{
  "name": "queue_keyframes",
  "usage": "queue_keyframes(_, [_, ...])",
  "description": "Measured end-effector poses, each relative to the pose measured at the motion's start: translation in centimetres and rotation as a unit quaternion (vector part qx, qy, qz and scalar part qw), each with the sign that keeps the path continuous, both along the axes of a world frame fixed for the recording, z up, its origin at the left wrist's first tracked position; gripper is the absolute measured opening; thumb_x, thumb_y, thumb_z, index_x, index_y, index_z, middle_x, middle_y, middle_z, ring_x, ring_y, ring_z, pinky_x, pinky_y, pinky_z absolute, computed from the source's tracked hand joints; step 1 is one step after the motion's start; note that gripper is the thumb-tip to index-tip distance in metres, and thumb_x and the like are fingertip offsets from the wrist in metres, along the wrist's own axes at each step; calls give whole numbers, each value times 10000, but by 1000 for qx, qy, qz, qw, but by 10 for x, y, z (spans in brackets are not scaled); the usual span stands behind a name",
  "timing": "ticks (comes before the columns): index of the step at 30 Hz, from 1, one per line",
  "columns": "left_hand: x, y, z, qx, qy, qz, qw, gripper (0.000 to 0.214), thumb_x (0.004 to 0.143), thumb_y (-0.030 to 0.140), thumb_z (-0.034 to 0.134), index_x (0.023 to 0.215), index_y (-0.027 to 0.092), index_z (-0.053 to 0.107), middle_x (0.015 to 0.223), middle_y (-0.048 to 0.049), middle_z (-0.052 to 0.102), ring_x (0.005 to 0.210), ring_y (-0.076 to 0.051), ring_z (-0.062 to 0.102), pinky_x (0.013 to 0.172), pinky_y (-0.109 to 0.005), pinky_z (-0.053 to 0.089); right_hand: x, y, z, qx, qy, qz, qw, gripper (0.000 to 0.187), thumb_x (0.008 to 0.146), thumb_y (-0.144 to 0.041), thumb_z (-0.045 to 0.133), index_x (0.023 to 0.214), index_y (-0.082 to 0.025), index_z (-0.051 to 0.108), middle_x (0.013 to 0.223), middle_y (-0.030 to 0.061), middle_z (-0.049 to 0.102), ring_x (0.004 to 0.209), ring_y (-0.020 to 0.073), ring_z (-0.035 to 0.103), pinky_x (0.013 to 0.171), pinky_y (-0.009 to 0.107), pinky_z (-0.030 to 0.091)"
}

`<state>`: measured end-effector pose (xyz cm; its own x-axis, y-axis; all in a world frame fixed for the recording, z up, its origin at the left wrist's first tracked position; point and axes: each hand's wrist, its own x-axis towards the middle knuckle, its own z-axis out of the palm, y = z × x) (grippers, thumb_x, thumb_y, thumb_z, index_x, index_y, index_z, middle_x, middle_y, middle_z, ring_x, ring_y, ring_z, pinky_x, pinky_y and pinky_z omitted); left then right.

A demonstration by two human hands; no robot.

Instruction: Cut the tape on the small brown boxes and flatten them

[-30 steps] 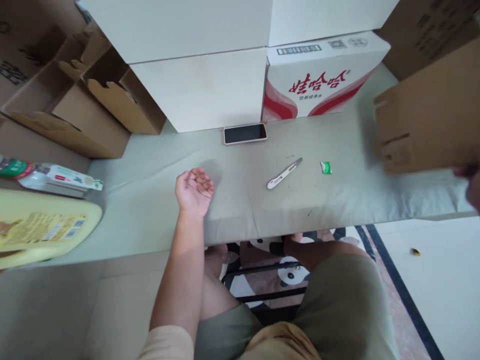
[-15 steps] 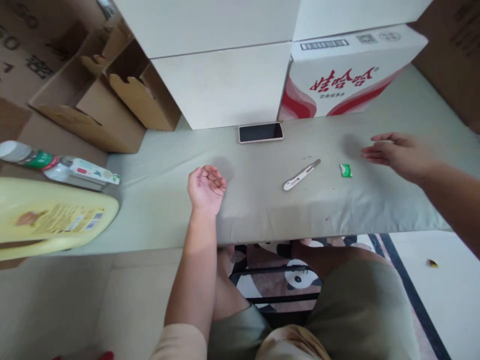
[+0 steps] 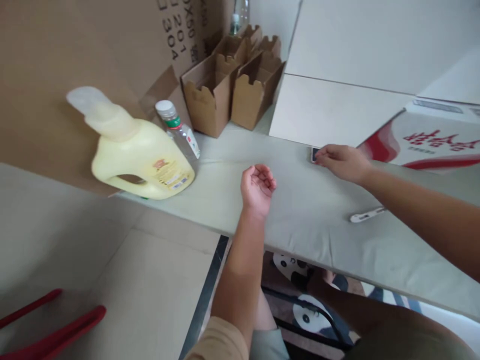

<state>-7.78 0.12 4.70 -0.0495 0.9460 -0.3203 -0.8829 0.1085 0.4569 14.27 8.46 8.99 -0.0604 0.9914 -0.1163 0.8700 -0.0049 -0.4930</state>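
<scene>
My left hand (image 3: 257,186) rests palm up on the grey-green table cover (image 3: 307,220), fingers loosely curled, holding nothing. My right hand (image 3: 341,161) reaches across the table and lies over the phone (image 3: 313,153), of which only one dark end shows; the fingers cover it, and I cannot see whether they grip it. A white utility knife (image 3: 365,215) lies on the cover below my right forearm.
A pale yellow jug (image 3: 138,155) and a clear bottle (image 3: 180,131) stand at the table's left end. Open brown cartons (image 3: 232,85) sit behind them, white boxes (image 3: 337,95) and a red-and-white carton (image 3: 431,142) at the back. Something red (image 3: 56,330) lies on the floor.
The camera has swung left. My right hand moved left from near the green packet to the phone. My left hand has stayed in place.
</scene>
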Motion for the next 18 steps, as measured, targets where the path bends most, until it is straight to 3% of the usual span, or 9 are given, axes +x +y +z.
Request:
queue_keyframes(4, [-24, 0, 4, -11, -29, 15, 999, 363, 951, 346, 438, 681, 171, 604, 585, 2, 524, 475, -83, 487, 520, -210, 389, -121, 40, 8, 80, -42, 172, 981, 156, 912, -187, 605, 1016, -214, 718, 1093, 66, 781, 1054, 255, 736, 1005, 420, 573])
queue_keyframes(7, [-43, 0, 4, 0, -30, 42, 999, 370, 961, 348, 421, 679, 175, 587, 594, -1, 505, 489, -89, 472, 532, -228, 372, -207, 57, 27, 156, -13, 273, 949, 244, 884, -97, 626, 1089, -206, 699, 1330, 74, 709, 1149, 207, 730, 1133, 384, 537])
queue_keyframes(10, [-53, -1, 1, 12, -26, 65, 997, 369, 970, 382, 416, 696, 186, 568, 608, -1, 479, 512, -99, 443, 561, -254, 366, -268, 72, 44, 145, 11, 301, 943, 154, 920, -132, 557, 1031, -112, 662, 1658, 126, 389, 1369, 186, 642, 1243, 370, 392])
queue_keyframes(12, [-55, -2, 1, 21, -26, 73, 997, 389, 973, 455, 410, 715, 199, 550, 631, -3, 465, 533, -109, 422, 585, -275, 367, -290, 82, 50, 125, -2, 276, 953, 173, 916, -172, 486, 931, -52, 609, 1684, 175, 263, 1484, 290, 529, 1253, 444, 305])
queue_keyframes(14, [-54, -4, 1, 41, -20, 73, 996, 430, 970, 538, 380, 740, 211, 537, 663, -11, 460, 561, -125, 419, 612, -297, 375, -299, 88, 50, 115, -20, 254, 960, 149, 884, -174, 543, 907, -31, 579, 1641, 217, 308, 1512, 377, 460, 1245, 488, 292])
queue_keyframes(18, [-50, -5, 4, 75, 13, 70, 995, 463, 934, 634, 366, 775, 227, 519, 701, -24, 447, 605, -152, 417, 659, -328, 390, -284, 84, 42, 133, -26, 274, 952, 256, 904, -123, 583, 1128, -4, 617, 1538, 156, 498, 1509, 295, 491, 1255, 395, 328])
